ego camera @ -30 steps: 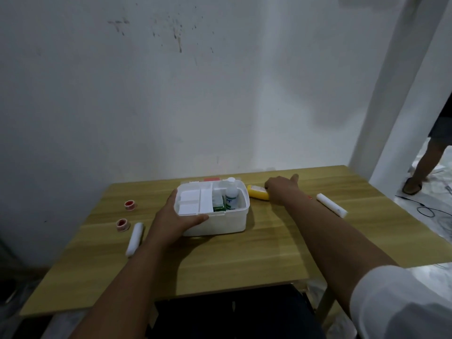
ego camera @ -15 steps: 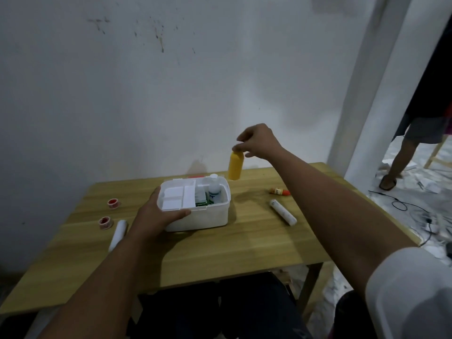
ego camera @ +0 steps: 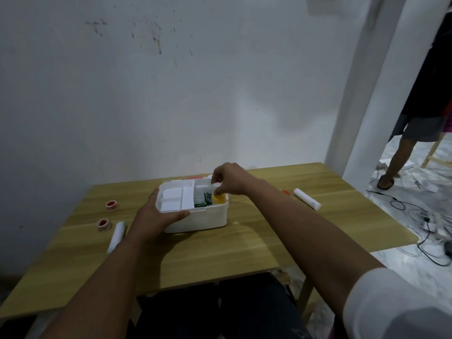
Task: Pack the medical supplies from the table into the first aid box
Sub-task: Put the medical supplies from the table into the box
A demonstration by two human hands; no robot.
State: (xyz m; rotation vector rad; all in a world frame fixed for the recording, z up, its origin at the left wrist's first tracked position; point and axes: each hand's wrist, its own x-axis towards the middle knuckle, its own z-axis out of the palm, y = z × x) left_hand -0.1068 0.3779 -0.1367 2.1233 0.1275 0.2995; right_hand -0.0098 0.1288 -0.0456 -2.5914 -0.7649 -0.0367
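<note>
The first aid box (ego camera: 195,216), white and open-topped, sits on the wooden table (ego camera: 244,245) slightly left of the frame's centre. The left hand (ego camera: 156,216) rests against the box's left end, fingers spread flat on the side wall and thumb lying along the near rim — an open, bracing grip rather than a closed one. The right hand (ego camera: 230,181) hangs over the box's right-hand compartment, fingers pinched together on the top of a yellow bottle (ego camera: 218,198), which stands upright inside the box against its right wall. Only the bottle's shoulder and upper body show; the cap is hidden under the fingers.

Beside the bottle in the same compartment stand a white bottle (ego camera: 209,194) and something green (ego camera: 201,204) — both partly covered and too small to identify. A white divided tray (ego camera: 176,198) fills the box's left half.

Loose items on the table: two red-and-white tape rolls (ego camera: 104,223) to the left of the box, a white bandage roll (ego camera: 117,237) just beside the left forearm with its near end hidden behind the arm, and a second white roll (ego camera: 307,202) to the right of the right forearm. A small red object (ego camera: 285,192) shows at the forearm's edge, mostly concealed. A red-and-white shape (ego camera: 195,178) behind the box is cut off by its rim.

At the right edge of the frame stand a bystander's legs (ego camera: 396,162), the upper body cropped.
</note>
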